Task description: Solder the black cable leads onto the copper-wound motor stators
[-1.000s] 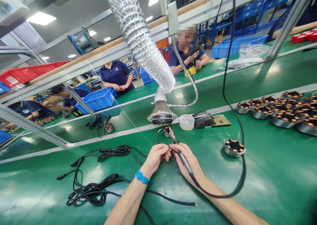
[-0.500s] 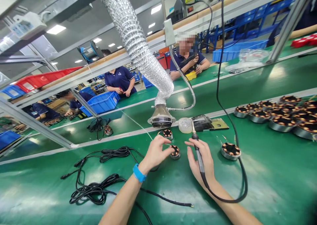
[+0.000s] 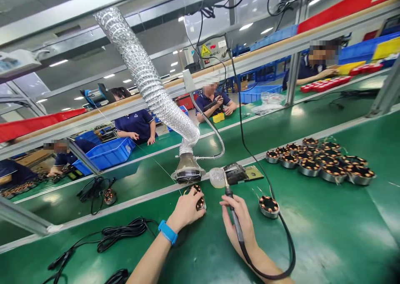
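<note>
My left hand [image 3: 183,211], with a blue wristband, has its thumb and fingers closed round a small motor stator [image 3: 201,204] with copper windings. A second stator [image 3: 196,188] sits just behind it, partly covered by my fingers. In my right hand [image 3: 248,223] is a soldering iron [image 3: 236,222], its cable trailing over the forearm. The iron's metal tip points away from me, beside a round whitish pad [image 3: 216,178] and a dark stand [image 3: 235,174]. Right of that hand, another stator [image 3: 268,206] with upright wire ends rests on the green bench.
Above the stators hangs an extraction hood [image 3: 188,167] on a silver duct [image 3: 142,63]. Several stators [image 3: 309,167] are grouped at the right. Coiled black cables [image 3: 123,232] lie at the left. Co-workers sit and stand beyond the metal frame [image 3: 293,77].
My left hand has closed on the nearer stator, which now sits close to the one behind. The soldering iron stays in my right hand. The camera view has shifted to the right.
</note>
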`<state>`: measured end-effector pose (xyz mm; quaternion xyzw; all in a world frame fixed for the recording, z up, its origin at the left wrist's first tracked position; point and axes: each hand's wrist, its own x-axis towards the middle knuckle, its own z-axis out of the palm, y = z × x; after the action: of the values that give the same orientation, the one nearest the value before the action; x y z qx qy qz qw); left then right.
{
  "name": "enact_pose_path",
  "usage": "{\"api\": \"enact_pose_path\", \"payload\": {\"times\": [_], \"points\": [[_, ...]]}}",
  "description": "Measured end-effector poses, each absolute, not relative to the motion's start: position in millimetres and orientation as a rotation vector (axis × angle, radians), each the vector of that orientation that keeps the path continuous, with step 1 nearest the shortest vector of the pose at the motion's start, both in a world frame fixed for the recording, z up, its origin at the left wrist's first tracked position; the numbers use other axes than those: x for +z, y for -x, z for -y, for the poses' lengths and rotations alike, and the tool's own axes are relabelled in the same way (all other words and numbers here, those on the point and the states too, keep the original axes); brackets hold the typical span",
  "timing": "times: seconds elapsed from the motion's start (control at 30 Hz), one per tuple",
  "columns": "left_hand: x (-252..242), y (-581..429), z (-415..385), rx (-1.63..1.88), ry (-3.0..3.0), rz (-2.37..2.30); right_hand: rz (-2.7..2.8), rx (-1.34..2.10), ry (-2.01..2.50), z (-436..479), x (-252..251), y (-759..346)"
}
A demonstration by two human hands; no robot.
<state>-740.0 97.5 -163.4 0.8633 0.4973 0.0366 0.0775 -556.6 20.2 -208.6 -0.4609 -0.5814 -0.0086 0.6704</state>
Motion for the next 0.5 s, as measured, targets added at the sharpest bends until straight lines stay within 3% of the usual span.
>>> {"api": "enact_pose_path", "payload": {"times": [0.3,0.5], "points": [[-167.4,807.2,-84.1,0.083,-2.420,-1.825,1.327,-0.057,1.046,-20.2,-212.5,553.2],[-135.6,866.9,-156.0,0.045,-2.147,-2.279,1.348,-0.036,1.051,-21.7,-215.7,559.1]]}}
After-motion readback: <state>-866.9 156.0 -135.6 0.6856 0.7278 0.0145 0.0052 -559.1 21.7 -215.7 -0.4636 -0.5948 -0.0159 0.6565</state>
